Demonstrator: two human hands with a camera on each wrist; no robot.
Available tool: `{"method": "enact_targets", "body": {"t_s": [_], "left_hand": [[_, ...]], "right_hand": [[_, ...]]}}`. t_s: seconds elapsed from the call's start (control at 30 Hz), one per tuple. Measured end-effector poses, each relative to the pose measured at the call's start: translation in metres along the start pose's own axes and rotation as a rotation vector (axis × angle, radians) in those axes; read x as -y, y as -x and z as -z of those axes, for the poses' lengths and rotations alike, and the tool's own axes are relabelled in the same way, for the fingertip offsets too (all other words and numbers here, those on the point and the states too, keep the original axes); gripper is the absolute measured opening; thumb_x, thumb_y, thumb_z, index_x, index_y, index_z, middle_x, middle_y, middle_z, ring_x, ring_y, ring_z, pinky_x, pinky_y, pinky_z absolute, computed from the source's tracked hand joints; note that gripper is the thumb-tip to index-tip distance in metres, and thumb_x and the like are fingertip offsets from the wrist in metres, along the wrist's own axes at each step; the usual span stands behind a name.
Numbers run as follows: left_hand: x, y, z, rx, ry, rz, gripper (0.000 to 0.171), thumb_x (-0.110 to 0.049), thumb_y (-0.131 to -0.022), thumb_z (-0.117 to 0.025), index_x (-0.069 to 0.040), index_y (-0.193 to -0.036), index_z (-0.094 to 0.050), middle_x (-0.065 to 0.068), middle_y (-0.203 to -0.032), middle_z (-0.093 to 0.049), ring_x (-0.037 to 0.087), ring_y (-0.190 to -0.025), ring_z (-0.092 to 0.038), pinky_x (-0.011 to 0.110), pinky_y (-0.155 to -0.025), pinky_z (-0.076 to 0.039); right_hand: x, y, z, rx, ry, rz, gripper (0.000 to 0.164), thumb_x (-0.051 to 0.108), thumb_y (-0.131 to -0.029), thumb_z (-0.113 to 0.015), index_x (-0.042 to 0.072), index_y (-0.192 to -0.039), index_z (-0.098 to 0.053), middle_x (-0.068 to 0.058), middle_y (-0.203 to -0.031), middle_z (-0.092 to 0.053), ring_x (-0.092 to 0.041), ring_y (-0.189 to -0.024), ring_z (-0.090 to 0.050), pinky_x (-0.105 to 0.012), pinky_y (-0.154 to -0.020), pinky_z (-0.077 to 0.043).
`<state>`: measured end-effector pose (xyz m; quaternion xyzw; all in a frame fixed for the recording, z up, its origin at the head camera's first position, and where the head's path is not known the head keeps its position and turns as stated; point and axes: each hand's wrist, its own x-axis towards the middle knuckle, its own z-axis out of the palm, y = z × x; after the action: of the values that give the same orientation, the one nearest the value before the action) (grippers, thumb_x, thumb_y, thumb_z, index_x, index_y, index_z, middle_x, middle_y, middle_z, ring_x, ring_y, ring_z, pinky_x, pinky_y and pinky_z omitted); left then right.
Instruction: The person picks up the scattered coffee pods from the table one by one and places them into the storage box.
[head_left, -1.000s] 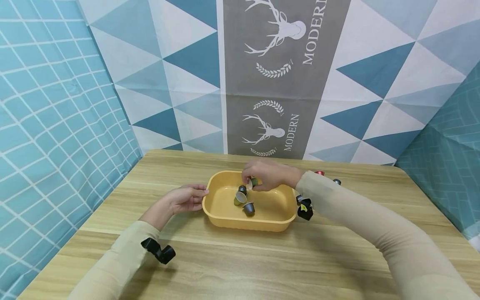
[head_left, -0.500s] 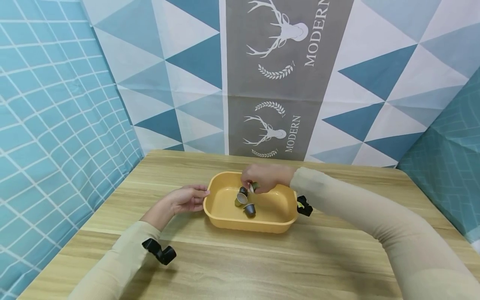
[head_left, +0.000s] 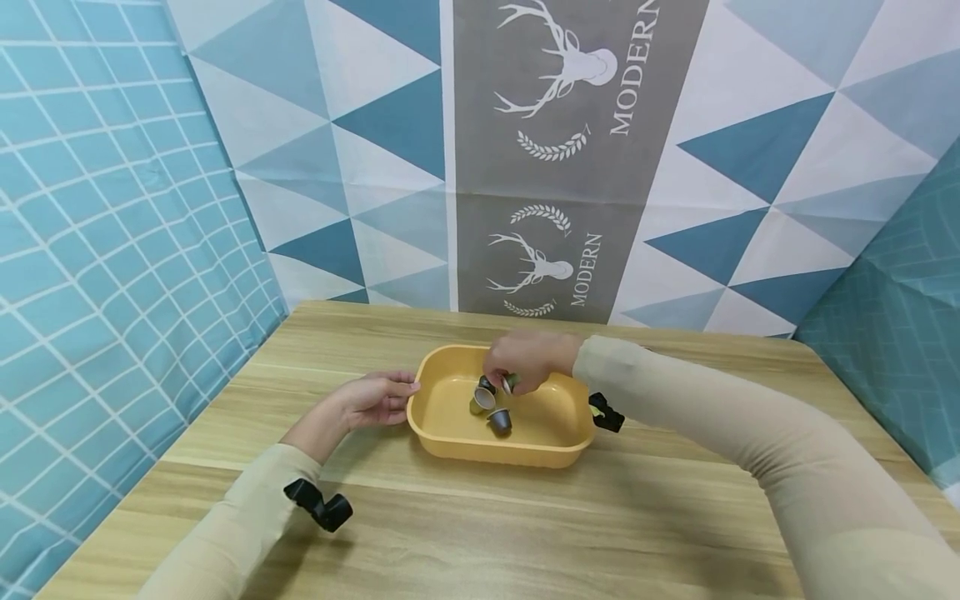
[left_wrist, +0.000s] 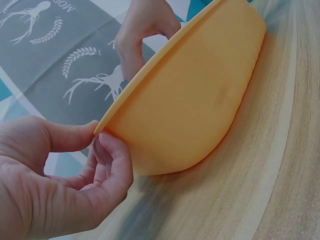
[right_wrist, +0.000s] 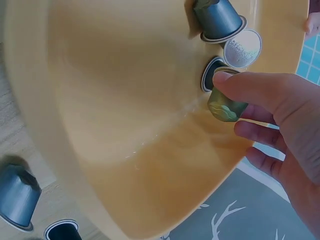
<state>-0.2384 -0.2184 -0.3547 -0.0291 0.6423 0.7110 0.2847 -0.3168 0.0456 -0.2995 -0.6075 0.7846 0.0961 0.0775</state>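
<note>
Pinching a green capsule (right_wrist: 226, 106) between thumb and fingers, the right hand (head_left: 525, 360) is down inside the yellow tub (head_left: 498, 451), right beside three other capsules (head_left: 500, 422)! At the far end, the left hand (head_left: 375, 397) grips the rim (left_wrist: 155, 70) between thumb and curled fingers; two more capsules (right_wrist: 19, 196) sit outside, on the table (head_left: 480, 533).

I pinch a tilted, shiny green cup-shaped capsule (right_wrist: 226, 107) inside the yellow rounded-rectangular plastic basin (head_left: 543, 423), upright on the worktop (head_left: 450, 533).
</note>
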Motion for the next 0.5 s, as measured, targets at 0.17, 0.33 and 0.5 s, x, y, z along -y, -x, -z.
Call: {"method": "enact_targets", "body": {"t_s": [0.17,0.33,0.5], "left_hand": [[0.0013,-0.0002,0.0007,-0.004,0.003,-0.004,0.018,-0.008,-0.099,-0.048,-0.003,-0.116,-0.044,-0.003,-0.083,-0.063,0.005,-0.075,-0.061,0.018,-0.068,-0.052],[0.002,-0.0002,0.0011,-0.009,-0.001,-0.006,0.02,-0.009,-0.098,-0.05,-0.002,-0.117,-0.044,-0.003,-0.083,-0.063,0.005,-0.077,-0.062,0.019,-0.07,-0.053],[0.0012,0.0029,0.0026,0.042,0.007,-0.02,0.021,-0.015,-0.095,-0.059,-0.006,-0.112,-0.049,-0.004,-0.085,-0.064,0.004,-0.078,-0.062,0.018,-0.072,-0.053]], "right_hand": [[0.0007,-0.0014,-0.0017,0.011,-0.01,-0.01,0.017,0.005,-0.07,-0.068,0.012,-0.086,-0.067,0.002,-0.082,-0.066,-0.008,-0.073,-0.052,-0.021,-0.066,-0.044],[0.0003,-0.0042,-0.0049,0.022,-0.018,0.024,0.016,0.005,-0.069,-0.068,0.009,-0.085,-0.067,-0.002,-0.082,-0.068,-0.008,-0.071,-0.052,-0.02,-0.066,-0.045],[0.003,-0.0079,-0.0069,0.036,-0.035,0.001,0.016,0.008,-0.07,-0.072,0.009,-0.086,-0.066,-0.002,-0.082,-0.067,-0.007,-0.069,-0.049,-0.02,-0.064,-0.043]]}}
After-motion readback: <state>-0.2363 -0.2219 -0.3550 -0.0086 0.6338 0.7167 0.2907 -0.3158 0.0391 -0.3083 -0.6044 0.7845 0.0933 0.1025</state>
